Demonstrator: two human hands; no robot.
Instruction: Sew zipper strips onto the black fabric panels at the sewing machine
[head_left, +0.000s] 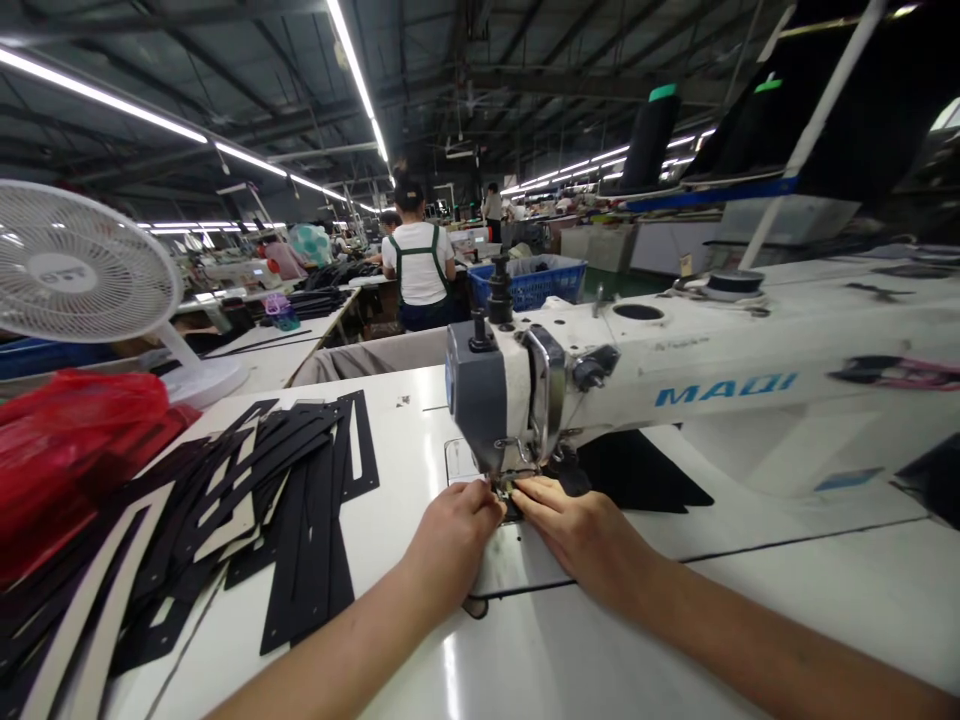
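Observation:
Close under the head of a white sewing machine [517, 390], both my hands meet in front of the presser foot. My left hand [456, 535] is closed, its fingertips pinching the edge of a small black fabric piece [513, 512]. From the other side my right hand [581, 525] also grips that piece, thumb and fingers pressed together near the needle. Most of the piece is hidden by my fingers and the foot. Right of the needle, a larger black fabric panel [637, 470] lies flat beneath the machine arm; I cannot tell whether the two are joined.
Black strips and frame-shaped pieces [300, 520] lie heaped on the white table [405, 430] at left. Beyond them are a red plastic bag [75, 440] and a white fan [82, 270]. A blue crate [536, 285] and a seated person [420, 260] are further back.

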